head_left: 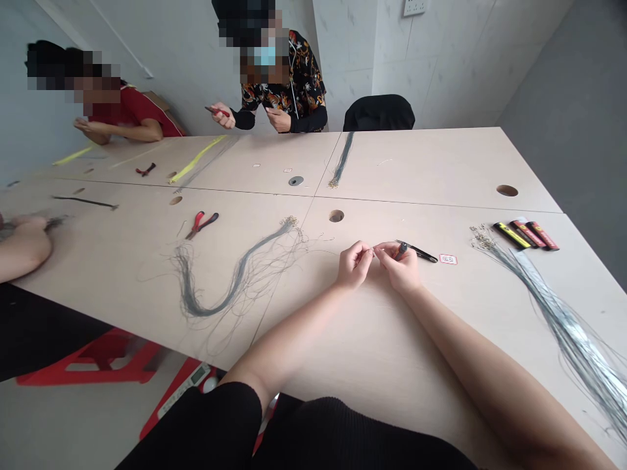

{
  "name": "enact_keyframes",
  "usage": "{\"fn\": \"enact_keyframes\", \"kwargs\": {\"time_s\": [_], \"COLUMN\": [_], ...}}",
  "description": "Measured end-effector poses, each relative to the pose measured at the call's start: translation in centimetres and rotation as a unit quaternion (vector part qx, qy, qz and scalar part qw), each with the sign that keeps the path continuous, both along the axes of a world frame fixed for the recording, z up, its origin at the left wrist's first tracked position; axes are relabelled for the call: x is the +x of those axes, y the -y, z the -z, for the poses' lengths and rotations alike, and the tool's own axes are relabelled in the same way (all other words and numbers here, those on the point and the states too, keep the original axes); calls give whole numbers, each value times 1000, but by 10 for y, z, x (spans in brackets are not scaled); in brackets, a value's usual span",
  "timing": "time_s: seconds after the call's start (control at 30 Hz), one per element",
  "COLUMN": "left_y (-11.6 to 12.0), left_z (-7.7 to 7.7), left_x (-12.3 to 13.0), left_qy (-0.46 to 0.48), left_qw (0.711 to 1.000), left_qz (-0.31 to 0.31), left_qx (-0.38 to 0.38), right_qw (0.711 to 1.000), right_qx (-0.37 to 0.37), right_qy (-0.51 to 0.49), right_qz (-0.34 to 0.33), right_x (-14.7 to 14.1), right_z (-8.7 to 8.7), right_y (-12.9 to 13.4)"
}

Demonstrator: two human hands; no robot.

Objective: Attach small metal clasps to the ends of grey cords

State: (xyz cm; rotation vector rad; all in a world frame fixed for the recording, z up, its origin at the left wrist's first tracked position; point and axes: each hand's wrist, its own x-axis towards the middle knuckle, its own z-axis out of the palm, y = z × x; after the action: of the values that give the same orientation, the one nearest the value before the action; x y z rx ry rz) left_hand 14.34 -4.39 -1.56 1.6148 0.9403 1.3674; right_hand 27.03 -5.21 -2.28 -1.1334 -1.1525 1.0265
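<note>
Over the table, my left hand (356, 262) is closed in a pinch, fingertips meeting those of my right hand. What they pinch is too small to make out. My right hand (401, 269) is also closed, and a slim black-handled tool (402, 250) pokes up between its fingers; its working end is hidden. Just behind lies a black slender piece (422, 253), and I cannot tell whether it belongs to the same tool. To the left, a curved bundle of grey cords (240, 277) with metal ends spreads loose strands toward my left hand.
At right lie another grey cord bundle (541, 294), several lighters (531, 235) and a small label (448, 259). Red-black pliers (200, 225) rest at left. Cable holes (336, 215) pierce the table (372, 339). Co-workers sit across (289, 85) and at left (24, 245).
</note>
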Motion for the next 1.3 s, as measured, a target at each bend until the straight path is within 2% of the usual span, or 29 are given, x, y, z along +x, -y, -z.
{"fn": "enact_keyframes", "kwargs": {"time_s": [0.23, 0.43, 0.7, 1.3], "left_y": [0, -1, 1, 1], "left_z": [1, 1, 0, -1], "left_x": [1, 1, 1, 0], "left_qy": [0, 0, 0, -1], "left_qw": [1000, 1000, 1000, 1000], "left_qz": [1, -1, -4, -1], "left_qx": [5, 3, -17, -21], "right_qw": [1000, 1000, 993, 998], "right_qx": [0, 1, -38, -10], "right_qy": [7, -1, -111, -57], "right_qz": [3, 5, 32, 1], "right_x": [1, -1, 0, 0], "right_z": [3, 0, 5, 8], "right_y": [-1, 0, -5, -5]}}
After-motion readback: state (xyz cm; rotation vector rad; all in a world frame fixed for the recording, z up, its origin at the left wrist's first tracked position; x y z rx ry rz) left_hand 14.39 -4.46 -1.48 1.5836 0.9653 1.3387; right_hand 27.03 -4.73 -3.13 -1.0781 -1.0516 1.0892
